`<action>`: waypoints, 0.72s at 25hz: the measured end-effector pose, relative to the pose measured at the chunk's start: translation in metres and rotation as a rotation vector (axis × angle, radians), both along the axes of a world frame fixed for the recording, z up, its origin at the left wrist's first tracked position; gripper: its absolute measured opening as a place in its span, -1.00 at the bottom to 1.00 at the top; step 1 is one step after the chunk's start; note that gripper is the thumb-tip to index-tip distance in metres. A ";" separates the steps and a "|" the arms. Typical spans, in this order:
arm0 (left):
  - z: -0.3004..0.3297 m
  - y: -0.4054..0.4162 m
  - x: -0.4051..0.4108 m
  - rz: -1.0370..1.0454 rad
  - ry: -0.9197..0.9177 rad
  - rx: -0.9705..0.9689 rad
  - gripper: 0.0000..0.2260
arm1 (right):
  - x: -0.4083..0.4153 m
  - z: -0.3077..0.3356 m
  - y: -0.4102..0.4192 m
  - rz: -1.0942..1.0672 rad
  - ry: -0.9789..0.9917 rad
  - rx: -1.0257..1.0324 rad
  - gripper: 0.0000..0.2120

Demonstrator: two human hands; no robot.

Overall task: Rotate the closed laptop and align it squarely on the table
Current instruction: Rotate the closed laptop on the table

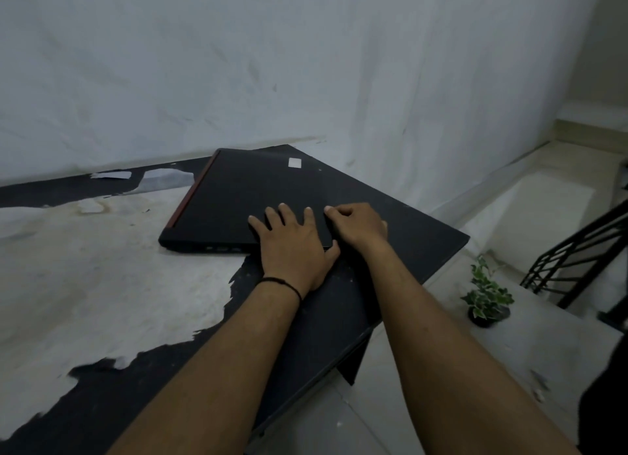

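Note:
A closed black laptop (pixel 238 196) with a red hinge strip along its left edge and a small white sticker on the lid lies on the black table (pixel 407 230), near the far right corner. My left hand (pixel 292 247) presses flat on the lid at its near right corner, fingers spread, thumb hooked around the near edge. My right hand (pixel 356 225) grips the laptop's right edge beside it, fingers curled over the lid. The laptop's far side runs close to the wall.
The table's surface is peeled, showing a large pale patch (pixel 102 267) at left. A white wall (pixel 272 63) stands right behind. Off the table's right edge, a small potted plant (pixel 487 294) sits on a pale step, with a black railing (pixel 577 250) beyond.

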State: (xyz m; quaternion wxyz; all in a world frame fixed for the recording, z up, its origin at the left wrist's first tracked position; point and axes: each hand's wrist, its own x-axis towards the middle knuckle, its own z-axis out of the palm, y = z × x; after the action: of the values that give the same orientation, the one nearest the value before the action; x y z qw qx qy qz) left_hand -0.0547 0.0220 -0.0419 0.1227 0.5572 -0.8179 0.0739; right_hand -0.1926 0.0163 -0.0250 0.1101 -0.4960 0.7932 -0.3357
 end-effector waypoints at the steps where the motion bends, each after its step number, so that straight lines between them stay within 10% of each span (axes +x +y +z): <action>1: 0.000 0.001 0.000 -0.005 -0.001 0.006 -0.23 | 0.002 -0.001 0.001 -0.005 0.011 -0.006 -0.62; 18: 0.016 0.031 0.103 -0.093 -0.130 0.012 -0.39 | 0.083 -0.003 0.020 0.001 -0.129 -0.089 -0.73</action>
State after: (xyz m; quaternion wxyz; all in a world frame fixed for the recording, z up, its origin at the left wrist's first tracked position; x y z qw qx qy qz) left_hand 0.0484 0.0533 -0.0262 0.0693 0.5136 -0.8495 0.0993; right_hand -0.1093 0.0362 -0.0284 0.1391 -0.4781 0.7685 -0.4019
